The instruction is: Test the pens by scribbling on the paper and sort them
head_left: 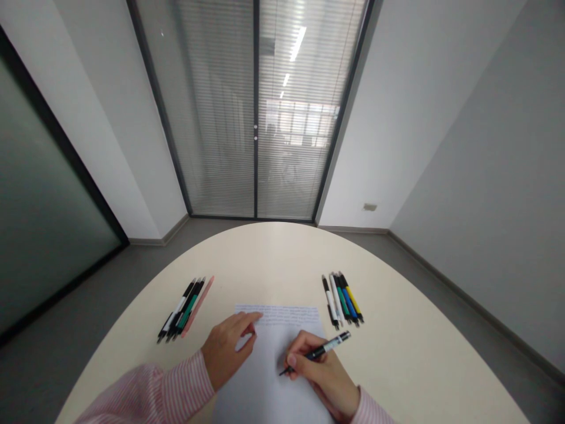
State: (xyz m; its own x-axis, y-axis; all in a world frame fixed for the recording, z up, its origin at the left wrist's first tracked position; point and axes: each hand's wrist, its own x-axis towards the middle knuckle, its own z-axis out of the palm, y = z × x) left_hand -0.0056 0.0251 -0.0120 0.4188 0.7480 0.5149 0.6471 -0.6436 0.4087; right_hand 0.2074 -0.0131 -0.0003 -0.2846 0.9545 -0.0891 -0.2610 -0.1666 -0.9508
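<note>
A white sheet of paper (265, 388) lies in front of me, with several lines of handwriting across its top. My right hand (315, 365) grips a dark pen (329, 345) with a light band near its upper end. The pen slants, its tip low over the middle of the sheet; whether it touches the paper I cannot tell. On the sheet's left side rests my left hand (232, 347), holding nothing. Its index finger stretches towards the written lines, and the thumb is apart from it.
Left of the paper several pens (183, 312) lie side by side, a pink one (198, 306) among them. Another row of several pens (343, 300) lies to the right. The round cream table (273, 259) faces a glass partition (256, 176) with blinds.
</note>
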